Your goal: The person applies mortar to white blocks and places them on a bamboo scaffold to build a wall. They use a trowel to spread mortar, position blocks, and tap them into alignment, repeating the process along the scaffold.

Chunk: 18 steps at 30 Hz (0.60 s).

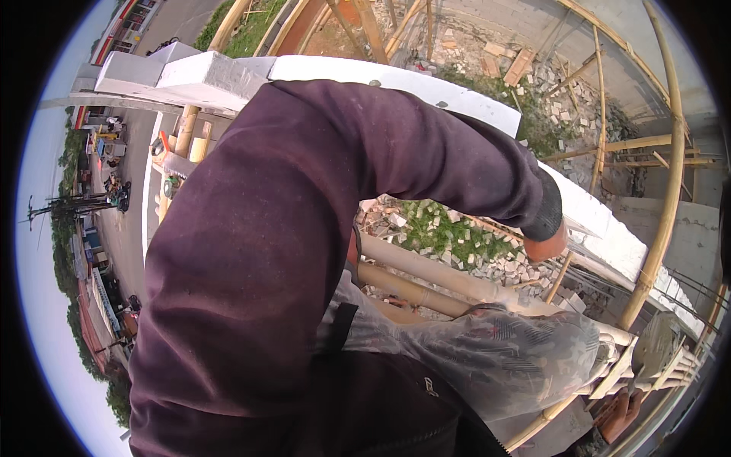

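My left arm, in a dark purple sleeve, arches across the view. My left hand [547, 242] is beside the near side of a curving row of white blocks [594, 209]; its fingers are hidden, so I cannot tell whether it touches or grips anything. At the lower right, my right hand [624, 415] is closed around the handle of a trowel. The trowel's grey blade [656, 344] points up, near a bamboo pole and lashed bamboo.
Bamboo scaffold poles [670, 175] stand at the right, and thick poles [415, 289] run below my arm. A saw [177, 164] with an orange handle lies at the left. Broken blocks [499, 259] cover the grassy ground far below. A road [126, 236] runs at the left.
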Tool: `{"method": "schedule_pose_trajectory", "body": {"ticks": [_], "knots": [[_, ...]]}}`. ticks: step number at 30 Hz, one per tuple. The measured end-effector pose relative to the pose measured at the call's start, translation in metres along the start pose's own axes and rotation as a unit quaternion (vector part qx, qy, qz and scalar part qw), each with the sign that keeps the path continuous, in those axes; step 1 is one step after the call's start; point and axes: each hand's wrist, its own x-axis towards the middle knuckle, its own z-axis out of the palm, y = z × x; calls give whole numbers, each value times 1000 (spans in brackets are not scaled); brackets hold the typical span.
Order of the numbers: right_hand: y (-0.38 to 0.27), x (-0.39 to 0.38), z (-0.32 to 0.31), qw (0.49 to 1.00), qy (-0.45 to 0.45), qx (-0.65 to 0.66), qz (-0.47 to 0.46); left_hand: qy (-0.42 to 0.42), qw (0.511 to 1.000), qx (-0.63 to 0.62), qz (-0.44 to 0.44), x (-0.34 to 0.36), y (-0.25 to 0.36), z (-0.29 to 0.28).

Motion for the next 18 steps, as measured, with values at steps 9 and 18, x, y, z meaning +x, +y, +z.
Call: {"method": "schedule_pose_trajectory", "body": {"ticks": [9,18], "knots": [[60,-57,-41,888,-8,-447,105,-38,738,-670,77,201,112,116],[125,-21,49,842,-25,-517,156,64,823,-561,55,233,161,135]]}}
